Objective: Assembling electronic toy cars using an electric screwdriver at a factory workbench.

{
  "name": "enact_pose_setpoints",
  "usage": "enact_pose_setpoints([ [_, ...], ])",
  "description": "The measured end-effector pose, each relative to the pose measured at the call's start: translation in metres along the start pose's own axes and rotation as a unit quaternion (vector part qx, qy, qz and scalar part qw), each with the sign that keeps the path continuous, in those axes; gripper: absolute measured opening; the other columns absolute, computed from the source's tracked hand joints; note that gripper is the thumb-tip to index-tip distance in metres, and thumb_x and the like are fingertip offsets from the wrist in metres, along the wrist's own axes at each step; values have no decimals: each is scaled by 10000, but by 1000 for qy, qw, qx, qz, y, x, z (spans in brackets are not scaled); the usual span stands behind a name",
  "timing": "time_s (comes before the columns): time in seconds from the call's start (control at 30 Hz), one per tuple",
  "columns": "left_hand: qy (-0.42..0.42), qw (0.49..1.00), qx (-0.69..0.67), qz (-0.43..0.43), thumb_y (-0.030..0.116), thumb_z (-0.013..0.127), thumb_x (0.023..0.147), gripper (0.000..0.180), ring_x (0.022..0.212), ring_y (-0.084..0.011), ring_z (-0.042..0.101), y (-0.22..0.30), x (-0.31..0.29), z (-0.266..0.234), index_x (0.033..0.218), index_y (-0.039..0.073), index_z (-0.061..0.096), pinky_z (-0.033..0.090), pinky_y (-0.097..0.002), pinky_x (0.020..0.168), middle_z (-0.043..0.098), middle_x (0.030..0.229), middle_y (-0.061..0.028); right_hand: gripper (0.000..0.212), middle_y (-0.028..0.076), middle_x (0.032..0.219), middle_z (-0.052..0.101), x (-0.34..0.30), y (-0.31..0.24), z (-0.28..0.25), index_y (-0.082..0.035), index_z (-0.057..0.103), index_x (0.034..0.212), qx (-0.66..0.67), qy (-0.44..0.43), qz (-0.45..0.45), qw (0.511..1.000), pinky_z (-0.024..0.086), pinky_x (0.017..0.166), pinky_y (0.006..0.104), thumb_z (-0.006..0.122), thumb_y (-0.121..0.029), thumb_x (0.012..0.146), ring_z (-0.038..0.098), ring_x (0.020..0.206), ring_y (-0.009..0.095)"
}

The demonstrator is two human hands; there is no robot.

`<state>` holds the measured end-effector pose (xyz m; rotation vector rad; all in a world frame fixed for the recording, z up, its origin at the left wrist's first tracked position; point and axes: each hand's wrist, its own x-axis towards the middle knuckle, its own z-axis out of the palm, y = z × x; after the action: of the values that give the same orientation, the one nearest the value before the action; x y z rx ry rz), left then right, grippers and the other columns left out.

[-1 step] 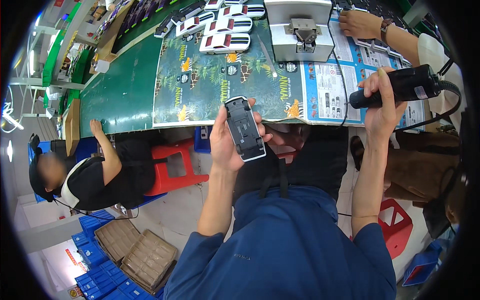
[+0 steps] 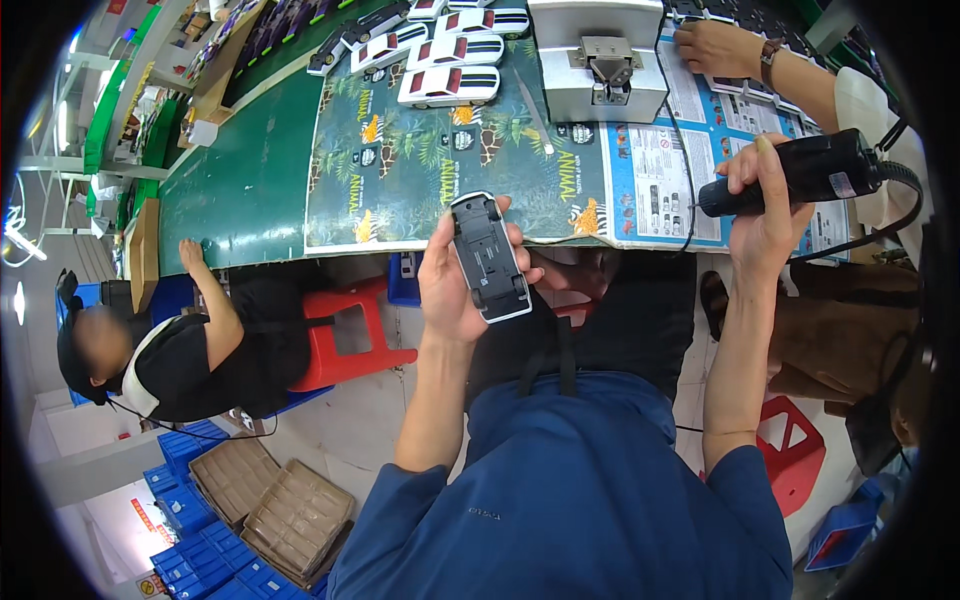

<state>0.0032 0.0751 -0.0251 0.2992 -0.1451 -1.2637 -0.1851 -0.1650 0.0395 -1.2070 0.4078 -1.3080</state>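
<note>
Turned over in my left hand (image 2: 455, 285) is a toy car (image 2: 490, 258), its black underside facing up and a white rim of body showing. My fingers wrap around its sides, just in front of the table edge. My right hand (image 2: 770, 210) grips a black electric screwdriver (image 2: 815, 178), its tip pointing left, apart from the car. A cable runs from its rear end. Several white toy cars (image 2: 450, 87) with black stripes and red interiors stand on the table beyond my left hand. Further right is a silver metal fixture (image 2: 605, 75) with a clamp-like part on its front.
A printed sheet (image 2: 400, 185) covers part of the green table (image 2: 240, 190). A thin pointed tool (image 2: 535, 115) lies near the fixture. At right, a co-worker's hand (image 2: 720, 50) reaches over more parts. Another person (image 2: 190, 350) sits at left by a red stool (image 2: 355, 335). Blue crates (image 2: 215, 560) are stacked lower left.
</note>
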Motion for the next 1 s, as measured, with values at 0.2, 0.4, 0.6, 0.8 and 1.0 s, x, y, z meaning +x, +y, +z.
enact_pose_setpoints([
  [0.2, 33, 999, 33, 15, 633, 267, 991, 787, 901, -321, 619, -1, 0, 17, 1427, -18, 345, 536, -560, 868, 588, 1065, -180, 199, 38, 698, 550, 0, 0, 1, 19, 616, 1002, -5, -1, 1, 1000, 487, 694, 321, 670, -146, 904, 514, 611, 112],
  [0.4, 31, 999, 38, 15, 571, 216, 1023, 722, 849, -316, 629, -4, 2, 7, 1418, -15, 364, 575, -513, 787, 603, 1043, -185, 208, 36, 697, 548, 0, 0, 0, 17, 612, 1007, -11, 4, 5, 1000, 486, 691, 320, 670, -154, 903, 516, 611, 114],
  [0.6, 47, 997, 61, 22, 553, 248, 1019, 731, 879, -322, 621, 0, 0, 10, 1433, -42, 339, 569, -502, 783, 593, 1067, -195, 198, 30, 686, 531, 0, 1, 0, 19, 602, 994, -15, 2, 0, 1000, 482, 682, 326, 662, -149, 908, 513, 608, 117],
  [0.8, 15, 999, 30, 25, 503, 266, 1018, 707, 917, -339, 609, 0, 0, 14, 1453, -54, 296, 561, -520, 806, 566, 1112, -213, 169, 29, 688, 524, 0, 2, -1, 17, 590, 983, -12, 3, 1, 1000, 477, 682, 333, 647, -127, 914, 509, 610, 120],
  [1.0, 26, 999, 39, 27, 373, 322, 1003, 629, 930, -347, 619, 1, -1, 18, 1455, -61, 275, 559, -533, 825, 563, 1111, -225, 165, 31, 716, 522, -1, 1, 1, 11, 575, 992, -3, 8, 10, 1000, 473, 685, 333, 645, -114, 911, 503, 620, 120],
])
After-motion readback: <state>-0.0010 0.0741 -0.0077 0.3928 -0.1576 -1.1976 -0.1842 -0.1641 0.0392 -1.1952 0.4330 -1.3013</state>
